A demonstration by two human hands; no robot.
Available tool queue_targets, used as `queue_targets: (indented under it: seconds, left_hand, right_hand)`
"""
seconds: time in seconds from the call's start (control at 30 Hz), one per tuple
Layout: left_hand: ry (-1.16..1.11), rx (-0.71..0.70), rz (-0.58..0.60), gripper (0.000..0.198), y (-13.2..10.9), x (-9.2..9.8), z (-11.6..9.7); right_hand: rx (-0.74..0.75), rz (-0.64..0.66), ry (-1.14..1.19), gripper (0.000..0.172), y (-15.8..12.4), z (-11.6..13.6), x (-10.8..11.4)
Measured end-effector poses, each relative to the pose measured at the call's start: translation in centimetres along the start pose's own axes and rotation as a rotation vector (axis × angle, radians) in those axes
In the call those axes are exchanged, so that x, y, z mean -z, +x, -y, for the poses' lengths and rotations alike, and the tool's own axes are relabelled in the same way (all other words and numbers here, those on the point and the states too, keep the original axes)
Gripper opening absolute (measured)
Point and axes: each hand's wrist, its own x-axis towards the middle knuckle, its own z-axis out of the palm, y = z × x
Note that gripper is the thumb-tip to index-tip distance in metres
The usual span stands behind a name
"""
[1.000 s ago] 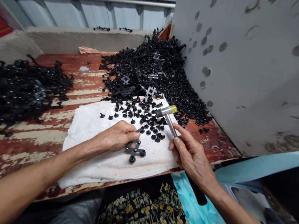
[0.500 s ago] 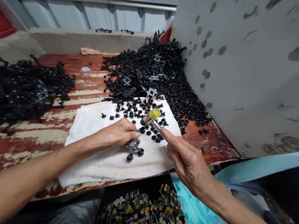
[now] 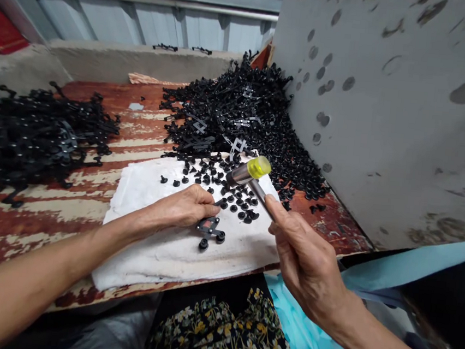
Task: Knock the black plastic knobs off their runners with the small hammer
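Note:
My left hand [image 3: 192, 206] pinches a black hinged linkage [image 3: 210, 226] with round black knobs on its ends, held on a white cloth [image 3: 146, 254]. In my right hand [image 3: 303, 247] is the handle of a small mallet [image 3: 243, 174] with a yellow face and a dark face. Its head hangs above the cloth, apart from the linkage, with the dark face toward it. Loose black knobs [image 3: 236, 199] lie scattered on the cloth just beyond the linkage, some of them hidden behind the mallet.
A large heap of black parts [image 3: 231, 103] rises at the back against a grey panel [image 3: 386, 112]. Another heap of linkages [image 3: 34, 139] lies on the left of the worn red table [image 3: 135, 116]. Light blue fabric [image 3: 303, 335] hangs below the front edge.
The mallet has been lifted up and to the right, away from the linkage, by my right hand. My left hand keeps its grip on the linkage in nearly the same place.

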Motion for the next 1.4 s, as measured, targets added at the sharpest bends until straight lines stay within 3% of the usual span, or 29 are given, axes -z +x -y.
queue_targets:
  seconds: [0.17,0.33,0.5,0.63,0.77,0.93,1.1,1.23,1.3,1.4]
  left_hand:
    - [-0.024,0.015,0.044,0.033,0.0,0.1,-0.2]
    - [0.013,-0.027,0.035,0.032,0.2,0.1,0.2]
    - [0.021,-0.001,0.029,0.032,0.4,0.1,0.3]
    - [0.029,-0.018,0.017,0.031,0.5,0.0,0.4]
    - [0.053,-0.041,0.009,0.032,0.7,-0.1,0.6]
    - [0.079,-0.066,0.021,0.032,1.0,0.2,1.0]
    - [0.123,-0.236,0.127,0.033,-0.6,-0.2,0.3]
    - [0.178,-0.371,0.209,0.030,-3.2,-1.9,-1.0]
    - [0.239,-0.366,0.164,0.029,-4.3,-2.5,-1.3]
    - [0.237,-0.282,-0.064,0.027,-5.4,-2.5,-0.9]
  right_hand:
    - [0.009,0.176,-0.123,0.060,0.1,-0.2,0.0]
    - [0.002,-0.055,0.040,0.066,-0.1,0.3,0.2]
    - [0.026,0.187,-0.141,0.065,-0.1,0.0,0.1]
    - [0.036,0.047,-0.115,0.071,0.0,0.0,0.2]
    - [0.063,0.201,-0.222,0.069,0.0,0.2,0.2]
    - [-0.015,0.239,-0.207,0.059,0.1,-0.1,0.3]
    - [-0.167,0.101,0.163,0.039,1.6,0.5,0.5]
    - [-0.435,0.243,0.569,0.018,2.2,1.6,-0.5]
    - [-0.530,0.275,0.734,0.020,1.9,2.1,-1.1]
    - [-0.606,0.190,0.828,0.020,1.0,2.5,-1.4]
